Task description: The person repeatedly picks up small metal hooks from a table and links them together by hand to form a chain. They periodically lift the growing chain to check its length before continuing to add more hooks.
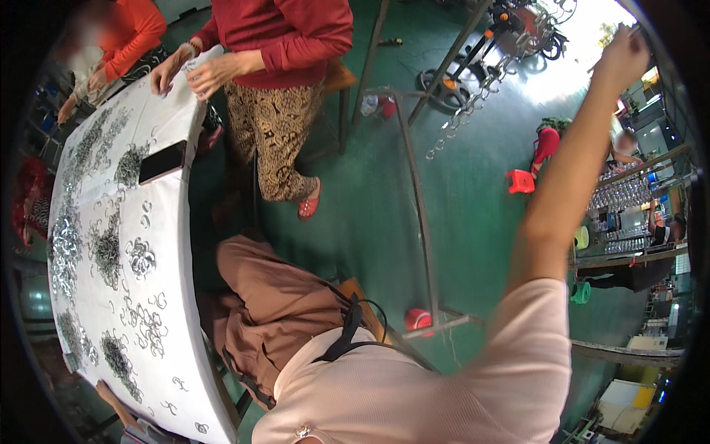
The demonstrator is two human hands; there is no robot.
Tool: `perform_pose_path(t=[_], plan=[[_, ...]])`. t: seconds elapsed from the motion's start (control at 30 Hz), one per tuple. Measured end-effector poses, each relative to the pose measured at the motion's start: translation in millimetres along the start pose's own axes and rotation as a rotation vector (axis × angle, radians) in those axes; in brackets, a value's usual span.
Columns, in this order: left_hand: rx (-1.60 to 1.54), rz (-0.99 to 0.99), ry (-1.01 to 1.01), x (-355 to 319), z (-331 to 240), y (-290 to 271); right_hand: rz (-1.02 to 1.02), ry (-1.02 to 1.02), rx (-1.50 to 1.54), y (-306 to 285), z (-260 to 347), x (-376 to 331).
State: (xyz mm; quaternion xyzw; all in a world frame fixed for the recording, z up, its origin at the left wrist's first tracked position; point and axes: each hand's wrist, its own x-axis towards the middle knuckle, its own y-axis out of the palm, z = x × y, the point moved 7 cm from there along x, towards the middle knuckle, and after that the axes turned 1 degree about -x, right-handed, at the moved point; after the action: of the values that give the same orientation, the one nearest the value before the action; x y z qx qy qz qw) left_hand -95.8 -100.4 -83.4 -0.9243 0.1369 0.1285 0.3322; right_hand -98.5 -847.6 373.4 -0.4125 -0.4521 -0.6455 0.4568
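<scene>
My right arm stretches out to the upper right, and my right hand (625, 58) is raised near the edge of the picture. Its fingers are curled closed at the bright rim; what they hold, if anything, I cannot make out. Left of the hand hangs a chain of linked metal rings (473, 103), apart from it. My left hand is out of view. Beside my lap stands a white-covered table (166, 296) with heaps of small, curved metal pieces (106, 248) on it.
A dark phone (163, 162) lies on the table. Another person in a red top (296, 37) stands at its far side, handling something white. A metal frame (418, 200) stands on the green floor, with a red stool (521, 181) beyond. Racks of hanging metal pieces (621, 194) line the right.
</scene>
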Motion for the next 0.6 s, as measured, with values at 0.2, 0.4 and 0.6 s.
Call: perform_pose_path(t=[0.2, 0.4, 0.6], plan=[[0.043, 0.014, -0.061, -3, 19, -11, 0.303, 0.797, 0.051, -71, -82, -333], [0.088, 0.007, -0.140, -15, 33, -21, 0.691, 0.826, -0.344, -74, -89, -461], [0.127, 0.024, -0.203, -20, 39, -23, 0.578, 0.901, -0.480, -59, -107, -471]])
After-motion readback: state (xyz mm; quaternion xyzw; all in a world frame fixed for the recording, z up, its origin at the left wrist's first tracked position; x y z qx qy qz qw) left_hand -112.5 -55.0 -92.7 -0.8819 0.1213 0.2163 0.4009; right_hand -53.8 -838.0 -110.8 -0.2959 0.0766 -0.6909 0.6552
